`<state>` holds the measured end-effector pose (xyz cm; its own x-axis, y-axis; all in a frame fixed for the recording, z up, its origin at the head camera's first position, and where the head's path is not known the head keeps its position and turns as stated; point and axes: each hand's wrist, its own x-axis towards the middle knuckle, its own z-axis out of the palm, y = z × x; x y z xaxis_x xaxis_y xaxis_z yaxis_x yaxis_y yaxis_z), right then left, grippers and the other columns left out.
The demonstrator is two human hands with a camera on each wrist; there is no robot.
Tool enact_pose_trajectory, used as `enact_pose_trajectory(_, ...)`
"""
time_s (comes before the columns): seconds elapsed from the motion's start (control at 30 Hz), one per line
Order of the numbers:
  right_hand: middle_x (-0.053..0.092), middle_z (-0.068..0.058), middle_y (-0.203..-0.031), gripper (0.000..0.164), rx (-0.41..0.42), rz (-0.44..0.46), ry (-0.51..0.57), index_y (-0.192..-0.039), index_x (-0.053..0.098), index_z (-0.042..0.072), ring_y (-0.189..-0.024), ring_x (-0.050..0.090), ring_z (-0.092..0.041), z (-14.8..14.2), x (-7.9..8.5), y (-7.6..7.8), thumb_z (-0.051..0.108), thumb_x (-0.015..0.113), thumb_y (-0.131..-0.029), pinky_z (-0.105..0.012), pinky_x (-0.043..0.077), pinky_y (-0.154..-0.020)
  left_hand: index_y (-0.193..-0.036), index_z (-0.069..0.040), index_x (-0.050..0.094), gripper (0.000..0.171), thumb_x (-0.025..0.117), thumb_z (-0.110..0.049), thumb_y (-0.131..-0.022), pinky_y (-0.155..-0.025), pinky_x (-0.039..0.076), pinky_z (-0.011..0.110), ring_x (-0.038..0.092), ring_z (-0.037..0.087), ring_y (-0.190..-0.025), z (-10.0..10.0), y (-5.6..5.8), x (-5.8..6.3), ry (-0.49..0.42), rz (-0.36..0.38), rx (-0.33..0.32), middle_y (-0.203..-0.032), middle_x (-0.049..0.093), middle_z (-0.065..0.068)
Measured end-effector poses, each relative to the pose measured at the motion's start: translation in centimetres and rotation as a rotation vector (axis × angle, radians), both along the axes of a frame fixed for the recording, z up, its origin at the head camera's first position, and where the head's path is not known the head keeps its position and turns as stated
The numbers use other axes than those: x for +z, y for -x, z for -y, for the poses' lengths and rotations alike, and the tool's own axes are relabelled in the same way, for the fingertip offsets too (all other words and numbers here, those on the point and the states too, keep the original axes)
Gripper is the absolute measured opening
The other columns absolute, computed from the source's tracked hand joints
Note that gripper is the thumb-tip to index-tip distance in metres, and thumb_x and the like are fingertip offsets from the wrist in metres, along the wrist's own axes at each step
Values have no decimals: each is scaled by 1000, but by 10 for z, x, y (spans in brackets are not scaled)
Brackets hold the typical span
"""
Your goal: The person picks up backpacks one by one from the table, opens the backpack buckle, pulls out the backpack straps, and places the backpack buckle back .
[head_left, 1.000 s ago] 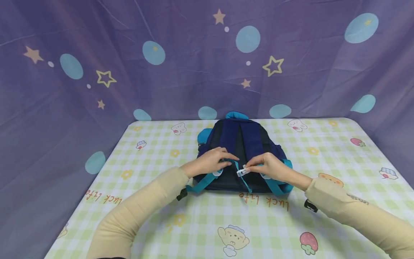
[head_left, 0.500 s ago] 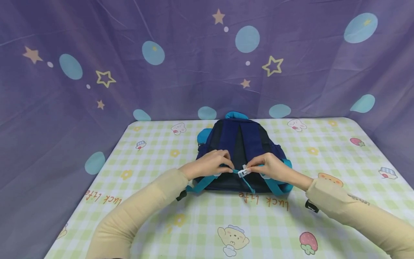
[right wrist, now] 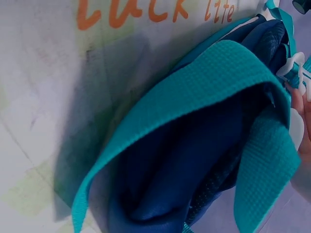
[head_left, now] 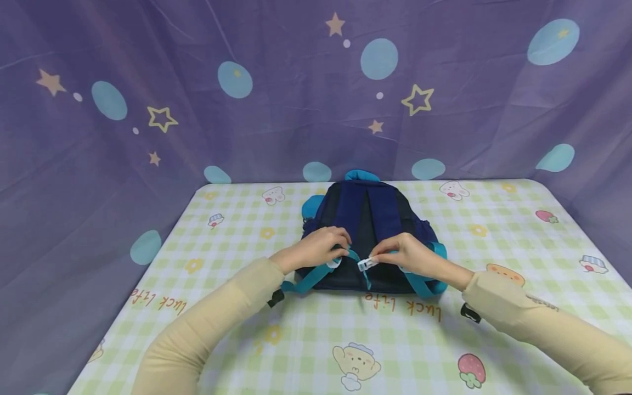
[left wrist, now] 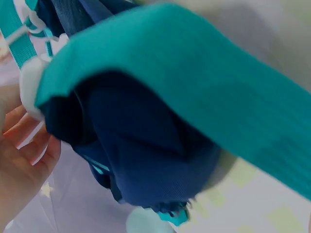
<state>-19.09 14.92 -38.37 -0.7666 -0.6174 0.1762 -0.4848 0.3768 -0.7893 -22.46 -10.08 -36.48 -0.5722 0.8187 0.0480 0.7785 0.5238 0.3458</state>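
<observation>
A navy backpack (head_left: 366, 214) lies back side up, its teal straps toward me. My right hand (head_left: 405, 255) pinches a white buckle (head_left: 365, 264) between thumb and fingertips over the lower middle of the backpack. A thin teal strap (head_left: 354, 255) runs through the buckle, and its loose tail hangs below. To the left, my left hand (head_left: 323, 247) is beside that strap, thumb and index finger apart. In the left wrist view, its fingers (left wrist: 41, 145) curve loosely beside a white strap adjuster (left wrist: 31, 87). Part of the right hand (right wrist: 303, 121) shows in the right wrist view.
Wide teal webbing straps (head_left: 311, 280) loop out at the backpack's lower corners. A light blue item (head_left: 312, 207) sits at its left side. The table (head_left: 237, 340) has a green checked cloth, and a purple curtain (head_left: 296, 109) hangs behind.
My left hand closed on the thin strap near the buckle, then parted its fingers and drew back left. The right hand and buckle shifted slightly left; the strap tail hangs farther left.
</observation>
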Motion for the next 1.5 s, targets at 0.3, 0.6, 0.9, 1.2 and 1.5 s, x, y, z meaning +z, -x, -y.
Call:
enact_pose_trajectory(0.3, 74, -10, -94, 13, -8, -8, -16, -98, 75, -4, -81, 66, -14, -2, -2, 0, 4, 68, -91, -24, 51, -67, -95, -3, 75, 11, 67, -10, -93, -85, 50, 26, 61, 26, -103, 12, 8, -1, -25, 2, 57, -113, 66, 11)
enact_pose_trajectory(0.6, 74, -10, -93, 11, 15, -34, -15, -96, 75, -3, -83, 68, -14, -2, -3, 0, 3, 69, -90, -28, 54, -69, -95, 0, 75, 10, 68, -6, -91, -83, 51, 29, 63, 28, -103, 16, 13, -4, -116, 19, 89, -111, 69, 13)
enact_pose_trajectory(0.9, 74, -11, -94, 11, 19, -36, -4, -96, 75, -3, -84, 68, -14, -4, -3, 0, 2, 68, -90, -25, 54, -69, -94, 0, 73, 9, 67, -7, -93, -83, 52, 30, 63, 29, -103, 15, 14, -6, -146, 82, 133, -109, 69, 14)
enact_pose_trajectory(1.2, 74, -11, -94, 11, 37, 7, 13, -97, 75, -4, -86, 68, -14, -5, 0, -2, 1, 67, -91, -25, 54, -72, -96, 2, 73, 10, 67, -6, -92, -83, 52, 29, 64, 28, -101, 13, 17, -7, -155, 96, 160, -105, 69, 14)
enact_pose_trajectory(1.5, 73, -12, -96, 9, 48, 29, 7, -94, 75, -3, -92, 68, -18, -6, 2, -1, 1, 67, -90, -28, 55, -74, -97, 2, 73, 11, 67, -6, -92, -82, 52, 28, 65, 28, -101, 13, 17, -8, -161, 98, 158, -105, 70, 13)
